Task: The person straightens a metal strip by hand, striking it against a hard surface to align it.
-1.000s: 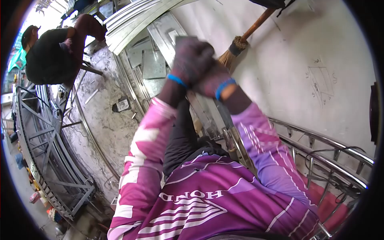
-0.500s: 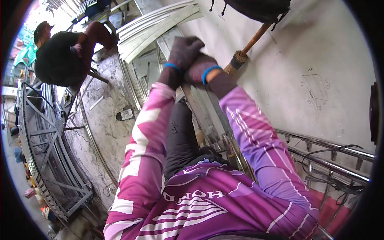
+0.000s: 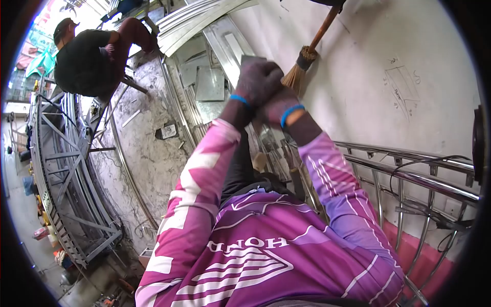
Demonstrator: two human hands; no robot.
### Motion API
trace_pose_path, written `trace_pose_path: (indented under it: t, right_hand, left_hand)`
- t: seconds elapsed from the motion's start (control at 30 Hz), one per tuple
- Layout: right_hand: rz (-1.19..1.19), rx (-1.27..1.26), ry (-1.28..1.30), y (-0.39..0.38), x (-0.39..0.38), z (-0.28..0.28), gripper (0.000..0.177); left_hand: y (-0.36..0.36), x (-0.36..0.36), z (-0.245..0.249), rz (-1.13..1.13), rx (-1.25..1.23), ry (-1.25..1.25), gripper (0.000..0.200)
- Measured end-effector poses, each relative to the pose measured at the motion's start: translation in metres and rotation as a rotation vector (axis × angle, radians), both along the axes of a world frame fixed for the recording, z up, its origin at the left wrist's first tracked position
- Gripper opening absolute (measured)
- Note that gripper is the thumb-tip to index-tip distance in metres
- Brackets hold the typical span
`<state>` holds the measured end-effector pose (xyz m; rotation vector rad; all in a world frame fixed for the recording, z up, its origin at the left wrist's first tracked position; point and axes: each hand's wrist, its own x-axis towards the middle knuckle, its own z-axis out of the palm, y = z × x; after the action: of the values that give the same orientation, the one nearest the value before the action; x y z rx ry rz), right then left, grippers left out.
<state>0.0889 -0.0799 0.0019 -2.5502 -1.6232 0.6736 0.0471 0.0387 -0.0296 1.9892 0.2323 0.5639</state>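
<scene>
My left hand, in a dark knit glove with a blue cuff, is closed in a fist. Against it and slightly lower, my right hand wears the same kind of glove, its fingers curled and partly hidden behind the left. Just beyond the left knuckles shows a small grey flat piece; I cannot tell what the hands grip. Both arms stretch forward over the floor. Flat metal sheets lie beyond and left of the hands, and a straw broom leans near their right side.
A person in dark clothes sits at the upper left. Grey metal frames line the left side. Long pale metal strips lie at the top. On the right, a shiny metal railing stands before a pale wall with a pencilled sketch.
Both hands, still together, appear further right and lower in the view. The camera view has shifted, and more of the metal sheets beyond the hands shows.
</scene>
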Motion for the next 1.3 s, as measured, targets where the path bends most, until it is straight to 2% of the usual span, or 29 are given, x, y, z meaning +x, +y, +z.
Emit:
trace_pose_path:
  t: [0.03,0.1,0.13,0.2,0.3,0.37,0.43,0.5,0.53,0.6,0.63,0.7,0.77,0.83,0.93,1.0,1.1,1.23,1.3]
  right_hand:
    - [0.042,-0.110,0.041,-0.016,-0.011,0.011,0.056]
    - [0.047,0.100,-0.025,-0.054,-0.030,-0.033,0.076]
    - [0.040,0.084,-0.021,-0.066,-0.039,-0.031,0.076]
    - [-0.005,0.226,0.017,-0.082,-0.050,-0.020,0.087]
    - [0.100,0.134,-0.039,-0.065,-0.027,-0.025,0.084]
    - [0.129,0.074,0.058,-0.028,0.009,-0.055,0.065]
    - [0.211,-0.042,-0.030,0.024,0.023,0.002,0.041]
    - [0.068,-0.100,0.005,0.065,0.037,-0.013,0.028]
    - [0.069,-0.104,0.004,0.069,0.034,-0.011,0.028]
    - [-0.092,-0.034,-0.111,0.074,0.026,-0.002,0.032]
    - [0.063,0.085,-0.147,0.062,0.032,-0.026,0.031]
    - [0.049,0.060,-0.099,0.030,0.020,-0.050,0.038]
    - [0.096,0.254,-0.145,-0.026,-0.010,-0.040,0.049]
    - [0.061,0.194,-0.061,-0.078,-0.032,-0.040,0.060]
    - [0.041,0.238,-0.135,-0.105,-0.058,-0.035,0.064]
    - [-0.042,-0.043,-0.141,-0.109,-0.061,-0.034,0.068]
    - [-0.062,-0.039,-0.195,-0.090,-0.062,-0.025,0.068]
    - [-0.021,-0.050,-0.215,-0.073,-0.060,-0.018,0.066]
    - [-0.119,-0.026,-0.158,-0.069,-0.058,-0.018,0.065]
  left_hand:
    - [-0.011,-0.013,-0.005,-0.060,0.165,-0.005,0.022]
    - [-0.045,-0.038,-0.004,-0.033,0.249,-0.135,0.021]
    - [-0.055,-0.043,-0.003,-0.039,0.232,-0.132,0.021]
    - [-0.068,-0.052,0.000,-0.055,0.240,-0.102,0.021]
    - [-0.049,-0.039,-0.007,0.014,0.242,-0.121,0.022]
    - [-0.016,-0.013,-0.008,-0.048,-0.022,0.004,0.024]
    - [0.026,0.021,-0.019,-0.023,-0.153,0.058,0.026]
    - [0.070,0.028,0.014,-0.153,-0.188,0.285,0.028]
    - [0.074,0.025,0.012,-0.153,-0.192,0.284,0.028]
    - [0.080,0.021,0.014,-0.201,-0.221,0.289,0.029]
    - [0.072,0.024,-0.021,-0.167,-0.117,-0.072,0.027]
    - [0.039,0.010,-0.018,-0.097,0.081,-0.053,0.029]
    - [-0.006,-0.011,-0.018,-0.033,0.298,-0.113,0.027]
    - [-0.044,-0.034,0.004,-0.130,0.351,-0.050,0.024]
    - [-0.070,-0.044,-0.001,-0.225,0.292,-0.129,0.024]
    - [-0.071,-0.047,-0.006,-0.334,0.256,-0.106,0.026]
    - [-0.060,-0.043,-0.010,-0.297,0.175,-0.229,0.024]
    - [-0.047,-0.043,-0.011,-0.308,0.125,-0.241,0.021]
    - [-0.043,-0.041,-0.012,-0.330,0.114,-0.267,0.019]
